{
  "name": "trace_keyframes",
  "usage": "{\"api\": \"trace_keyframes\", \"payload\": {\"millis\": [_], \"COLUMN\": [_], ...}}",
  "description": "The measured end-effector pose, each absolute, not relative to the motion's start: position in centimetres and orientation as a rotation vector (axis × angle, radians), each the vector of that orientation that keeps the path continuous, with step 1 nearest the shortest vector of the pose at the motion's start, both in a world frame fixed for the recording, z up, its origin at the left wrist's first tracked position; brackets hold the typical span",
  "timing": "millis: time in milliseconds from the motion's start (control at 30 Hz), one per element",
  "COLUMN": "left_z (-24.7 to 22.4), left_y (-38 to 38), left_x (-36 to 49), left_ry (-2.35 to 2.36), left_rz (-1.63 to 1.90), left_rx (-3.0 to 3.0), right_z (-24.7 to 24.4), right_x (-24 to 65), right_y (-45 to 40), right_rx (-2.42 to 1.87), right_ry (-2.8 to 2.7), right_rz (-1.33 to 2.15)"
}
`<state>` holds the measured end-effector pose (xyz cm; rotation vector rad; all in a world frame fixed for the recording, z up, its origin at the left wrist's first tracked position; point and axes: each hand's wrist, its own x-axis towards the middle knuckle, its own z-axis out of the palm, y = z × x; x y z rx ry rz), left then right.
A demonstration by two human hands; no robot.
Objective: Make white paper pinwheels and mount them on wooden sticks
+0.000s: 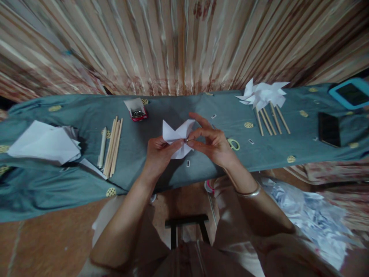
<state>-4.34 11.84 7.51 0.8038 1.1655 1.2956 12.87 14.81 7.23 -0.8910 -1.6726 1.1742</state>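
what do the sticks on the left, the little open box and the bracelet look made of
Sticks: probably plain wood, matte, judging by the pale tan colour.
Box: likely thin card, from its flat folded lid.
Bracelet: seemingly polished metal, silvery with bright highlights.

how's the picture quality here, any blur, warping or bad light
Head view: dim, slightly hazy light; wide-angle bending curves the table edge; the curtain looks soft and smeary; dark shadow beside the white paper stack; small glint on the bracelet.
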Motion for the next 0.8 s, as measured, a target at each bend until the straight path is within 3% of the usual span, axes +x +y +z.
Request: {"api": "trace_keyframes", "payload": {"millis": [800], "left_z": [7.46], "left_y": [11.85], "left_x": [-3.92], "left_ry": [1.111], "left_rz": [1.304], "left_rx": [0.737], "right_z": [7.0], "right_x": [13.03], "right_y": [15.06], "right_rx": [-0.959], "right_ry": [-1.62], "right_rz": [1.273]}}
